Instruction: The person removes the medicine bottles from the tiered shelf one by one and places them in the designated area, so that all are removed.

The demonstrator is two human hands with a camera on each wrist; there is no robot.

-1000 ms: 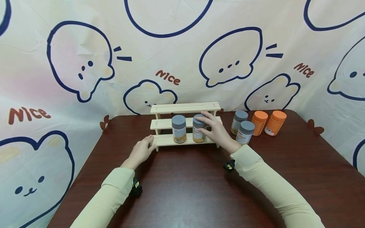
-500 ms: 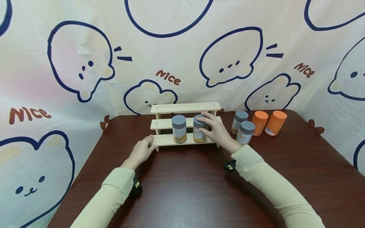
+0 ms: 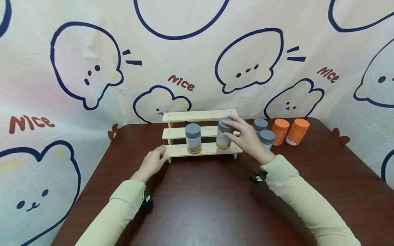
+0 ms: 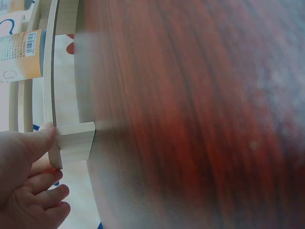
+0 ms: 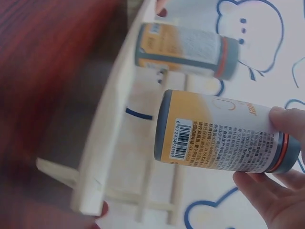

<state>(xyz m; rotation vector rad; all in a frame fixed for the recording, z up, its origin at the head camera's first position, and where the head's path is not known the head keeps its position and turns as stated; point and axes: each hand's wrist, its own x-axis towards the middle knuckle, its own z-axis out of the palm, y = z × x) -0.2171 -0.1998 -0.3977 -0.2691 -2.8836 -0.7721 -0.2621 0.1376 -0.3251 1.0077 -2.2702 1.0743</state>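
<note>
Gripped jar (image 3: 223,138) pinched at lid end, base clear of the rack (image 3: 176,150)

I've got the right hand (image 3: 250,140) on it: fingers on opposite sides, around lid and upper label. Lower body and base project free beyond the fingertips, over the right part of the lowest board. Slight tilt, lid uppermost.

Left hand (image 3: 151,163) pinches the left end of that board, thumb on the edge, other fingers curled at its end.

I see a standing jar (image 3: 193,140) upright on the same board, apart from the gripped one. Two grey-lidded jars (image 3: 267,136), partly hidden by the right hand, and two orange jars (image 3: 280,132) are right of the rack on the bench (image 3: 197,198).
</note>
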